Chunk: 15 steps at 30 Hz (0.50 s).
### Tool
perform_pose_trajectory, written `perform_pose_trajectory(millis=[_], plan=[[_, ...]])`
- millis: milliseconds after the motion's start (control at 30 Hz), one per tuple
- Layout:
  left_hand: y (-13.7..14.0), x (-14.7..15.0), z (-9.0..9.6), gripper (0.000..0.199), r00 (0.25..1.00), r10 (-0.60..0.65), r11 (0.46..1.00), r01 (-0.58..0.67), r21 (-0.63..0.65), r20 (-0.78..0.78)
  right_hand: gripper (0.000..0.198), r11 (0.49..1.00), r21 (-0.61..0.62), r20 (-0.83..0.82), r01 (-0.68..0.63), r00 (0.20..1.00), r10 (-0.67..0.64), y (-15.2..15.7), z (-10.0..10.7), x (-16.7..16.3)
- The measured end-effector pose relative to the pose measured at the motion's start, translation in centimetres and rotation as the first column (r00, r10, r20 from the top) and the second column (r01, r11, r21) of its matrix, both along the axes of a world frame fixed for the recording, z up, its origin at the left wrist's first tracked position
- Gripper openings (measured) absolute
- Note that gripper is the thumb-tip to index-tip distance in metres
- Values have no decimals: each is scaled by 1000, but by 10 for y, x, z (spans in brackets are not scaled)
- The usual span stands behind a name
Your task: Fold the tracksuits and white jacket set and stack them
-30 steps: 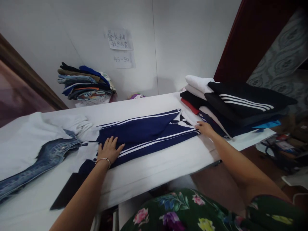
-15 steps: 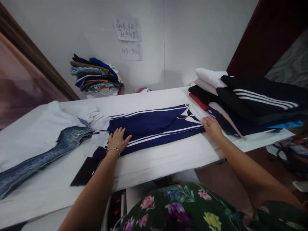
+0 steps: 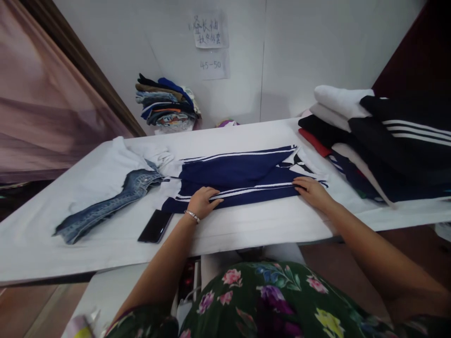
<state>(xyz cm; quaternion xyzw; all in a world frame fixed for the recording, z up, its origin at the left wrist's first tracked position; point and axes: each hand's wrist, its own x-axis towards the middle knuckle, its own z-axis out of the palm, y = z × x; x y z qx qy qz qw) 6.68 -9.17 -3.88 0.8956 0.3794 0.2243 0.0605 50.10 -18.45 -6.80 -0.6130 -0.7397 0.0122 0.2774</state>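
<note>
A navy blue garment with white stripes [image 3: 236, 171] lies stretched lengthwise across the white table, its long striped edges running left to right. White cloth parts show at its left end, and a white and black patch shows at its right end. On the near striped edge, left of the middle, my left hand [image 3: 203, 203] rests open with the thumb apart. My right hand [image 3: 312, 191] lies on the near edge toward the right end, fingers extended over the cloth. Neither hand lifts the fabric.
A black phone [image 3: 155, 226] lies near my left forearm. Blue jeans [image 3: 116, 206] and a white garment [image 3: 102, 173] spread at left. Folded clothes stand in a stack [image 3: 167, 105] at the back and a larger pile [image 3: 373, 141] at right. Paper signs [image 3: 211, 35] hang on the wall.
My view has shifted left and downward. My right hand has moved from the garment's right end onto its near edge. My left hand has slid right and nearer along the striped edge.
</note>
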Motion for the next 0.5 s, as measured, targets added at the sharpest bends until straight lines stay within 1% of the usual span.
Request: perform_pose_trajectory(millis=[100,167,233,300,400,500], plan=[[3,1,0,28,999,35,999,-35,-12,-33,29,1000,-16,69,-10,998,11,4,2,1],[3,3,0,26,994,86,996,-88,-25,-74,29,1000,-17,113,5,994,-3,5,3,1],[3,6,1,28,983,150,988,-153,-20,-101,28,1000,-14,133,26,991,-24,6,3,1],[1,8,3,30,972,206,978,-207,3,-111,28,999,-15,128,34,991,-32,5,3,0],[-2,10,6,26,965,237,971,-233,53,-113,28,999,21,94,24,995,-26,2,7,-10],[-6,8,8,21,960,253,964,-241,111,-115,30,998,39,66,-57,996,54,-2,11,-26]])
